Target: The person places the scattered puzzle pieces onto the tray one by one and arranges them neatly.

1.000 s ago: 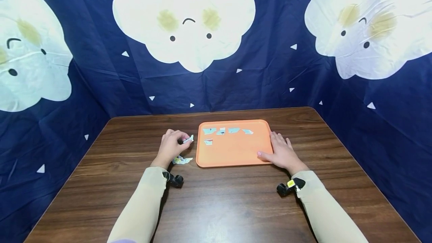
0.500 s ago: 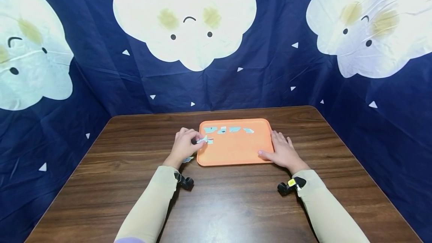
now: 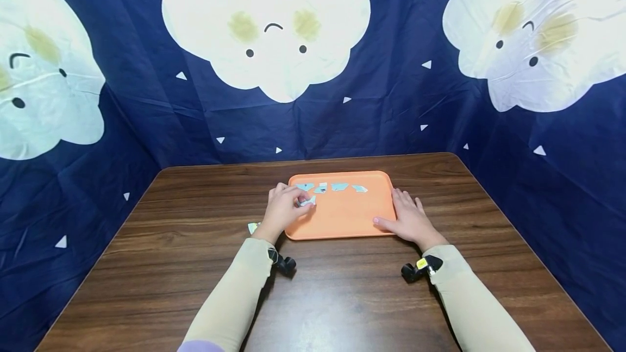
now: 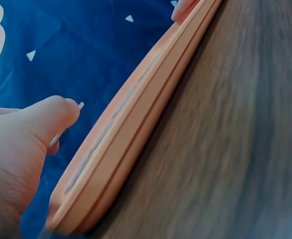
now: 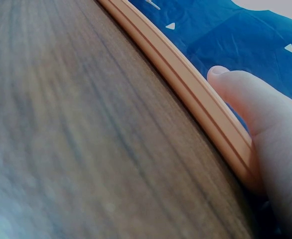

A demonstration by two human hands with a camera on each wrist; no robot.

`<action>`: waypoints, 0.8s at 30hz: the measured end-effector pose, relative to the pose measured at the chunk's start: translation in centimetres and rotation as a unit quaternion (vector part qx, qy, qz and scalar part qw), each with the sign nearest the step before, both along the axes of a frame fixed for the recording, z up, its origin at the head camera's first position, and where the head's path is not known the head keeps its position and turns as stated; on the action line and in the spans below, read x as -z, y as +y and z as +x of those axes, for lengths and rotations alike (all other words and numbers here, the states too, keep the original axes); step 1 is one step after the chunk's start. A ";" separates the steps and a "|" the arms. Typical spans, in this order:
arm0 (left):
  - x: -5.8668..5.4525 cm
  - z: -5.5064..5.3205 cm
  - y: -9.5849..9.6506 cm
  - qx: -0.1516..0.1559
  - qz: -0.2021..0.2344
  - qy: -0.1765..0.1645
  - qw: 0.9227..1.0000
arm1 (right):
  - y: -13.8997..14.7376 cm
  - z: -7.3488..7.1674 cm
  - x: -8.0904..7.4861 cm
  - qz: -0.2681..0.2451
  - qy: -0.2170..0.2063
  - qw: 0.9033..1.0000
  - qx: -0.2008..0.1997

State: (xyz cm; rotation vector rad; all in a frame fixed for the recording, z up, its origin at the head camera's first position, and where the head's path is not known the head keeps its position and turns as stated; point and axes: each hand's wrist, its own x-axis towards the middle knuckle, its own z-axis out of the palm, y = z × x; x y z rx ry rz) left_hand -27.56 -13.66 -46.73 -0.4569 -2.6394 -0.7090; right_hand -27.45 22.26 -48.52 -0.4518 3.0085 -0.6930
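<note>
In the head view my left hand (image 3: 283, 208) is over the left part of an orange tray (image 3: 347, 216). Its thumb and fingertips pinch a small torn paper piece (image 3: 310, 200), pale blue and white. From the left wrist view, the thin edge of that paper piece (image 4: 81, 105) sticks out past the thumb, above the tray rim (image 4: 131, 124). Four-sided and shallow, the tray bears several light blue paper scraps (image 3: 339, 186) along its far side. My right hand (image 3: 411, 221) rests on the tray's right edge, fingers spread and thumb (image 5: 235, 84) across the near right corner.
Another colourful paper scrap (image 3: 253, 227) lies on the wooden table (image 3: 195, 221) left of the tray, partly hidden behind my left wrist. A dark blue cloth with white clouds (image 3: 266, 31) hangs behind the table and at both sides.
My left hand has moved right, from the table beside the tray to above it, carrying the pinched paper piece. It now hides the scrap in the second row. My right hand has stayed put.
</note>
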 end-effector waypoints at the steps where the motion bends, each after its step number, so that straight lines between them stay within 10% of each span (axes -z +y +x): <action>1: 0.0 0.0 0.3 -0.003 -0.004 -0.003 1.000 | 0.0 0.0 0.0 0.000 0.000 1.000 0.000; 24: 0.5 -0.8 2.9 -0.033 -0.096 -0.050 0.994 | -0.1 0.0 -0.1 -0.001 0.000 1.000 0.002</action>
